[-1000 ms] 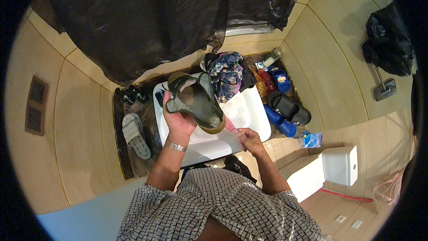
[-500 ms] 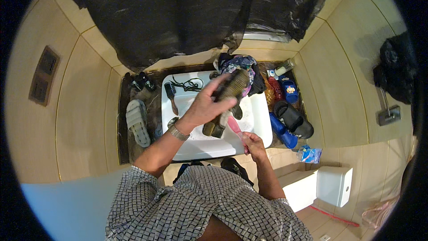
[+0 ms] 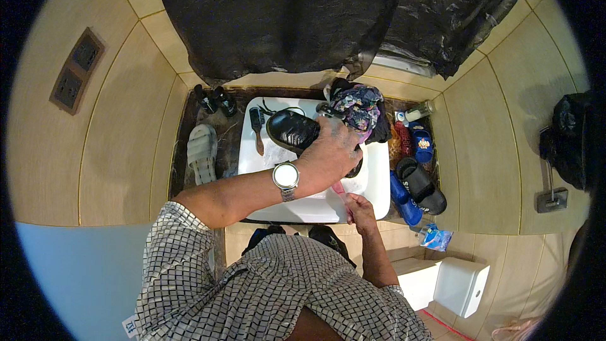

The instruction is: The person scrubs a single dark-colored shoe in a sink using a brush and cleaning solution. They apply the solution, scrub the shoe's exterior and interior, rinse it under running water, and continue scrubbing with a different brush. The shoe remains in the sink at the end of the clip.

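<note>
While over sink: L hand clamped round black sandal (sole up), R hand pinching pink brush.

One head-worn fisheye looks steeply down, close over the sink.

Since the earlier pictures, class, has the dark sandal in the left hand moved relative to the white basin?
Yes. The left hand has turned the dark sandal over and carried it from the basin's middle toward the far rim of the white basin, sole now showing.
</note>
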A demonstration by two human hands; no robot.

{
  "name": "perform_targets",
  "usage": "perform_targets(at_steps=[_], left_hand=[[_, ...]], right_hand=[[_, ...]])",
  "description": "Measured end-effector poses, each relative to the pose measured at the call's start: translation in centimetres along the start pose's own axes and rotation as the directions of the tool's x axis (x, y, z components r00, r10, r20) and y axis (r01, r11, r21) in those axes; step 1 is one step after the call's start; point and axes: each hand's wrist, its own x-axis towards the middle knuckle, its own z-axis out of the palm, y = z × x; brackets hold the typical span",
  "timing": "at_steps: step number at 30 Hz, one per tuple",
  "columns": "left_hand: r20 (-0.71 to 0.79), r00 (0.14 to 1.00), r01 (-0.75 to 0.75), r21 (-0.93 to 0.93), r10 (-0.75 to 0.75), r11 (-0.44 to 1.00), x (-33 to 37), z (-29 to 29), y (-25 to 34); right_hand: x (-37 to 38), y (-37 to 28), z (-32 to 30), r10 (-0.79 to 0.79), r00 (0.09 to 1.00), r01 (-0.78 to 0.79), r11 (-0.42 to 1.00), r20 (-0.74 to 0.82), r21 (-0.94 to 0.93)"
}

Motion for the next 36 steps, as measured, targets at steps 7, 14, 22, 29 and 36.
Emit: perform_targets(at_steps=[7,14,22,29,36], left_hand=[[0.079,0.997,-0.024,0.137,0.013,0.990,-0.1,-0.9,0.2],[0.076,0.996,-0.065,0.224,0.049,0.972,-1.1,-1.5,-0.9],[0.116,0.985,-0.158,0.267,0.132,0.951,-3.1,-1.7,-2.8],[0.119,0.980,-0.181,0.237,0.157,0.955,-4.8,-2.2,-3.9],[0.087,0.991,-0.125,0.260,0.105,0.958,-4.9,-1.6,-4.0]], right_hand=[[0.4,0.3,0.9,0.033,0.999,-0.033,0.999,0.001,0.003],[0.6,0.8,2.0,-0.016,0.999,0.012,0.990,-0.028,-0.143],[-0.1,1.1,4.0,-0.105,0.993,0.067,0.857,-0.047,-0.511],[-0.6,-0.1,5.3,-0.041,0.998,-0.005,0.734,-0.052,-0.680],[0.5,-1.7,5.9,-0.033,0.999,0.008,0.386,-0.005,-0.922]])
